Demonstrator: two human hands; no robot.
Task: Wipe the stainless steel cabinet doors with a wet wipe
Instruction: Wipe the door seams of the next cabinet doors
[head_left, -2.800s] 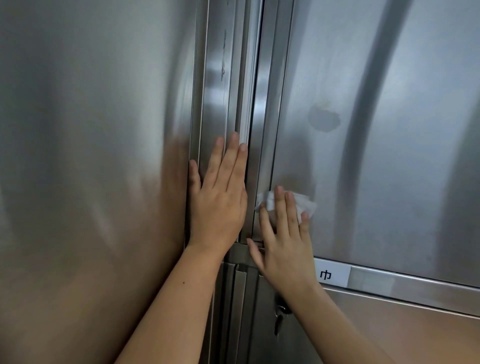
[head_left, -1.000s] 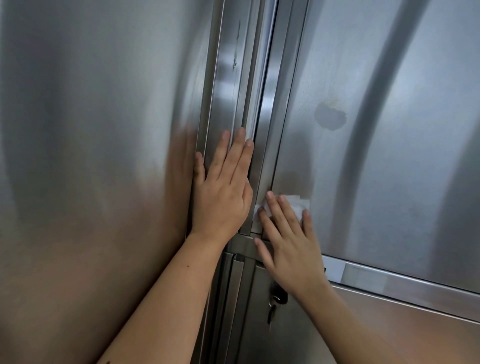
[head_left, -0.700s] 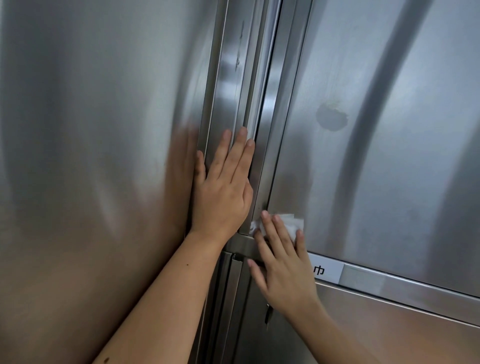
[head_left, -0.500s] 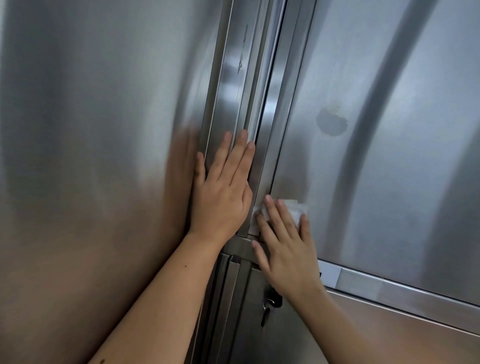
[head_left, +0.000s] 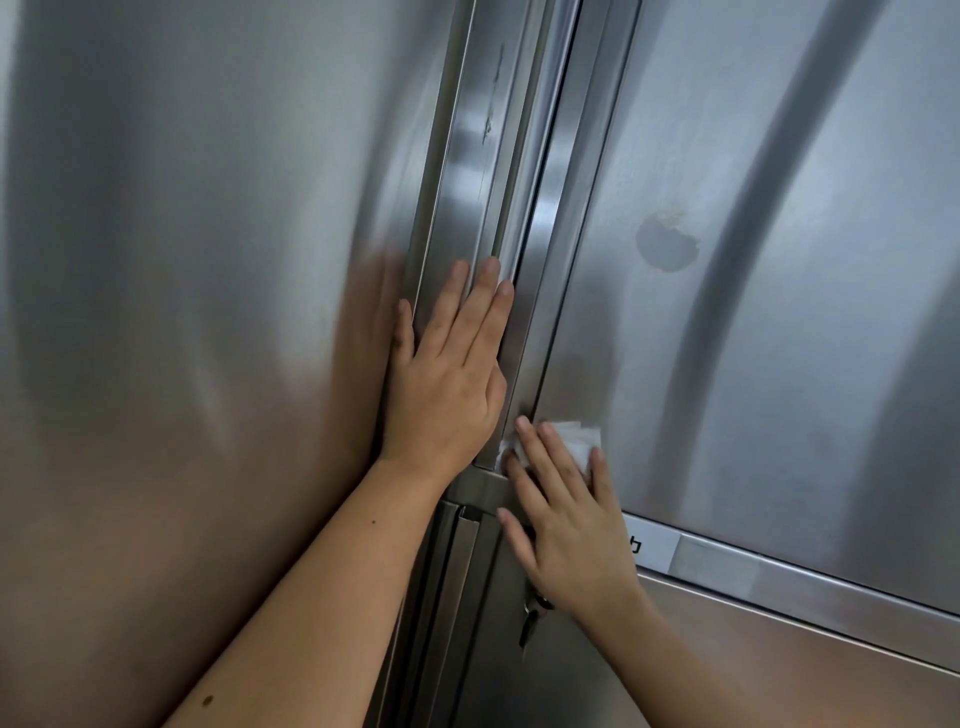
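Change since half a second ago: we are finding the right hand (head_left: 566, 525) and the white folded wet wipe (head_left: 577, 442) sitting lower on the brushed stainless steel upper right door (head_left: 779, 322), closer to its bottom rail; the left hand (head_left: 447, 384) is keeping its place on the vertical steel frame strip (head_left: 467, 156).
Right hand grip: fingers are lying straight and slightly spread, pressing the wipe flat to the door; nothing is being pinched.
Left hand grip: palm and straight fingers are pressing flat on the strip and holding nothing; the little finger is lying along the seam of the large steel left panel (head_left: 182, 260).
Wipe location: we are placing it at the door's lower left corner, under the right fingertips, with a white edge showing beyond them.
Wipe axis: we are judging its long side as running across the door, roughly level, while the fingers are pointing up and slightly left.
Governing relation: most of the door is stretching up and to the right of the wipe; the dark round smudge (head_left: 667, 248) is lying well above it and to the right, and the right hand is the nearer one.
Door axis: its left edge is running top to bottom, leaning right in this view.
Next move, our judgement: an upward, rightward stroke is looking due.
Also present: a white label strip (head_left: 649, 545) on the rail and a metal key (head_left: 531, 618) hanging below.
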